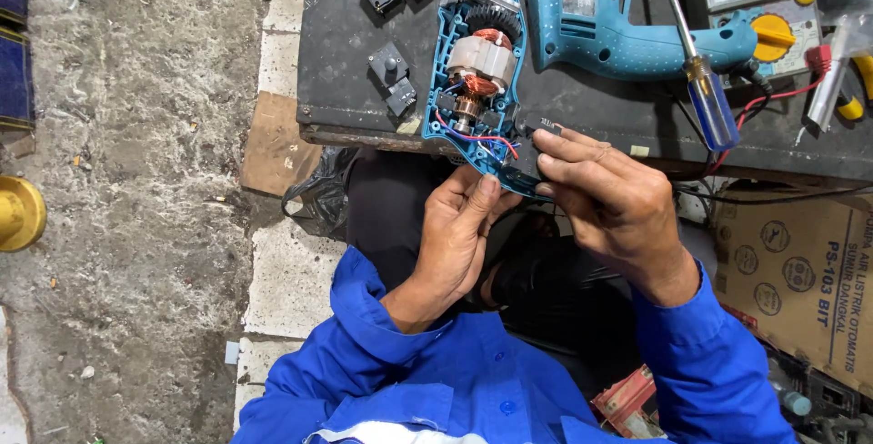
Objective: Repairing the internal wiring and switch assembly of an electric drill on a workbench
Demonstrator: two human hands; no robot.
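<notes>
Head view: the opened blue plastic drill half-shell (477,62), lying over the dark bench (346,44) edge, is gripped at its handle by the left hand (455,235); the right hand (609,194) is pinched on what seems a small black part (546,126).

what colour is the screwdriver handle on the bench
Clear blue with an amber collar, on the screwdriver; the head view shows it.

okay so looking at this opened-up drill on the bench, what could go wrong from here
1. The open drill half overhangs the bench edge, steadied only by the left hand and right hand; a slip might drop it.
2. The thin red and blue wires lie loose near the fingers and could get pinched or tugged off.
3. The screwdriver leans across the second drill and may roll off.
</notes>
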